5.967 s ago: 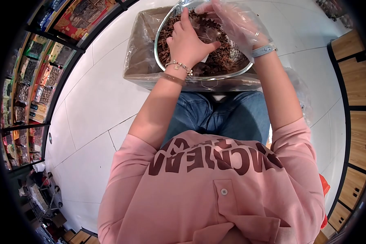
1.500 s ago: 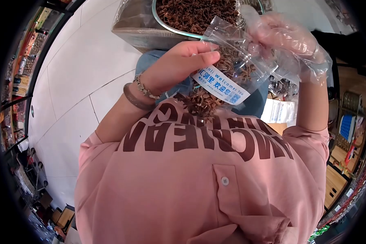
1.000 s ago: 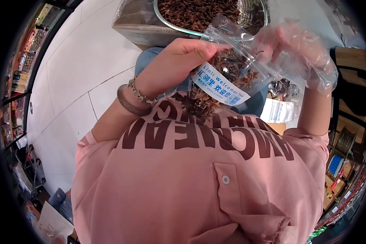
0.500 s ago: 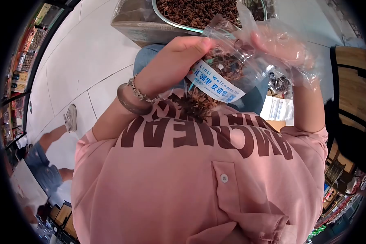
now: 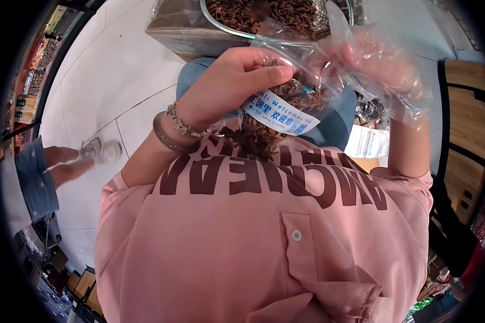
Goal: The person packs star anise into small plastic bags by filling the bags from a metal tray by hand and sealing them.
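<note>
A clear zip bag [image 5: 312, 98] with dried star anise inside hangs tilted in front of my chest, a white and blue label across it. My left hand [image 5: 237, 75] grips the bag's upper left side, thumb pressed on the front. My right hand [image 5: 377, 59] wears a loose clear plastic glove [image 5: 412, 99]. Its fingers are curled at the bag's upper right edge, slightly blurred under the film. Just beyond the bag stands a tray [image 5: 221, 28] heaped with star anise [image 5: 285, 16].
The tray rests on a cardboard box [image 5: 172, 32]. Below my right forearm lie a white printed packet [image 5: 369, 142] and a dark-filled plastic bag [image 5: 371, 109]. At left a person's legs [image 5: 64, 161] are on the tiled floor, near shop shelves [image 5: 29, 86]. Wooden shelving [image 5: 469, 118] stands right.
My left thumb has shifted right across the bag, and the bag has tilted a little. The person at left has moved their legs. A dark sleeve has appeared at lower right.
</note>
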A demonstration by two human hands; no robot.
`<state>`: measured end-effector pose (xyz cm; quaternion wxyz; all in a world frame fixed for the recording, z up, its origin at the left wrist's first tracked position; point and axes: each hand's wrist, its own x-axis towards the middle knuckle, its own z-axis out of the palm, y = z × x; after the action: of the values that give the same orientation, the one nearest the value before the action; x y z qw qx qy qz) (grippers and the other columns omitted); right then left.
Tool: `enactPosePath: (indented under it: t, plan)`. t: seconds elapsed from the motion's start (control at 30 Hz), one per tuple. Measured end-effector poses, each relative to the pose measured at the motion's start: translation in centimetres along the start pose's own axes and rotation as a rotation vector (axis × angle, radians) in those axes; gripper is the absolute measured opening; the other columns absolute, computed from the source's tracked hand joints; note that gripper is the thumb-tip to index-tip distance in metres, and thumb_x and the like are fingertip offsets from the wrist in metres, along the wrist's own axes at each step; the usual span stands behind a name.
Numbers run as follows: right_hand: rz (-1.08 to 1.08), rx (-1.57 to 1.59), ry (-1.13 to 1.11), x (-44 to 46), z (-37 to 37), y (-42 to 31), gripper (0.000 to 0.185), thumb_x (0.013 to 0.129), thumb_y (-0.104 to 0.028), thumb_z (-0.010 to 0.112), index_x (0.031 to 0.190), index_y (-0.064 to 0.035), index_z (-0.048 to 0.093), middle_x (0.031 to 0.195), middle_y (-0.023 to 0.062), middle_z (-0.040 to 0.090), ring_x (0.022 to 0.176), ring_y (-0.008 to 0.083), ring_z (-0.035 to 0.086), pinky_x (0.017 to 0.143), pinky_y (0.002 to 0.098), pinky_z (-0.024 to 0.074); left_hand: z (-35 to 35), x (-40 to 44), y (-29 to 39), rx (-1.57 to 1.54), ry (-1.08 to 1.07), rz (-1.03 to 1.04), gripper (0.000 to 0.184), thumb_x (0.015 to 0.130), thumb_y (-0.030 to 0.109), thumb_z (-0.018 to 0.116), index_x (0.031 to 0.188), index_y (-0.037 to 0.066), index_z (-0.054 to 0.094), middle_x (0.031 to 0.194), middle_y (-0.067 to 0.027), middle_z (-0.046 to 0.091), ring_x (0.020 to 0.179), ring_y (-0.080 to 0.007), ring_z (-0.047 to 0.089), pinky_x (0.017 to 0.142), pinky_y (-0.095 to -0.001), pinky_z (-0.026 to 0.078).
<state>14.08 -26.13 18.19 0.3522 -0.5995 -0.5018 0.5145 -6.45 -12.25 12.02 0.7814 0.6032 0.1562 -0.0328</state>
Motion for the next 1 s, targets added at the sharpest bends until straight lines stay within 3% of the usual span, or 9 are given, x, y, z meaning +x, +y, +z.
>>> enactPosePath:
  t: [0.1, 0.2, 0.37, 0.5, 0.63, 0.7, 1.0]
  plan:
    - [-0.003, 0.162, -0.094, -0.3, -0.4, 1.2, 0.037, 0.089, -0.028, 0.062, 0.100, 0.0065, 0.063, 0.098, 0.0206, 0.065, 0.080, 0.0256, 0.065, 0.071, 0.0360, 0.0542, -0.2, -0.3, 0.7, -0.022, -0.100, -0.026, 0.028, 0.092, 0.020, 0.056, 0.110, -0.002, 0.060, 0.097, -0.0044, 0.065, 0.088, -0.0081, 0.060, 0.080, -0.0224, 0.048]
    - [0.031, 0.102, -0.068, -0.6, -0.7, 1.2, 0.032, 0.087, -0.025, 0.065, 0.097, 0.0058, 0.062, 0.098, 0.0212, 0.065, 0.079, 0.0267, 0.065, 0.071, 0.0377, 0.0544, -0.2, -0.1, 0.1, -0.039, -0.064, 0.026, 0.028, 0.093, 0.020, 0.056, 0.109, -0.002, 0.061, 0.098, -0.0045, 0.066, 0.090, -0.0087, 0.060, 0.081, -0.0226, 0.048]
    - [-0.191, 0.052, 0.169, -0.2, -0.5, 0.9, 0.021, 0.085, -0.018, 0.065, 0.091, 0.0024, 0.062, 0.094, 0.0183, 0.066, 0.081, 0.0217, 0.061, 0.069, 0.0313, 0.0500, -0.3, -0.2, 0.9, -0.013, -0.018, 0.014, 0.028, 0.093, 0.021, 0.056, 0.109, -0.002, 0.061, 0.098, -0.0052, 0.066, 0.089, -0.0089, 0.061, 0.081, -0.0229, 0.048]
    - [-0.072, 0.326, 0.059, -0.3, -0.5, 1.4, 0.022, 0.086, -0.019, 0.063, 0.094, 0.0018, 0.064, 0.098, 0.0184, 0.064, 0.085, 0.0191, 0.060, 0.069, 0.0277, 0.0480, -0.5, 0.0, 0.5, -0.036, -0.033, 0.038, 0.028, 0.093, 0.021, 0.056, 0.109, -0.002, 0.060, 0.098, -0.0062, 0.066, 0.087, -0.0095, 0.062, 0.080, -0.0230, 0.049]
    - [0.015, 0.079, 0.008, -0.4, -1.0, 1.6, 0.025, 0.087, -0.020, 0.062, 0.094, 0.0040, 0.064, 0.102, 0.0199, 0.063, 0.088, 0.0197, 0.061, 0.072, 0.0283, 0.0492, -0.6, -0.1, 0.4, -0.077, -0.026, 0.032, 0.030, 0.093, 0.023, 0.055, 0.110, -0.002, 0.060, 0.097, -0.0050, 0.065, 0.085, -0.0084, 0.061, 0.077, -0.0220, 0.049]
    - [-0.016, 0.132, 0.044, -0.2, -0.4, 1.4, 0.025, 0.087, -0.020, 0.062, 0.094, 0.0043, 0.064, 0.101, 0.0196, 0.063, 0.088, 0.0197, 0.061, 0.072, 0.0283, 0.0493, -0.6, 0.0, 0.3, -0.112, -0.019, 0.038, 0.033, 0.092, 0.027, 0.058, 0.109, -0.001, 0.062, 0.094, -0.0015, 0.065, 0.080, -0.0052, 0.060, 0.070, -0.0198, 0.049]
    - [-0.045, 0.338, 0.091, 0.3, 1.3, 0.5, 0.024, 0.087, -0.017, 0.062, 0.094, 0.0054, 0.064, 0.099, 0.0180, 0.064, 0.087, 0.0197, 0.062, 0.072, 0.0282, 0.0499, -0.5, -0.1, 0.0, -0.060, -0.008, 0.046, 0.034, 0.093, 0.029, 0.057, 0.109, -0.001, 0.062, 0.093, -0.0013, 0.065, 0.081, -0.0051, 0.060, 0.071, -0.0203, 0.049]
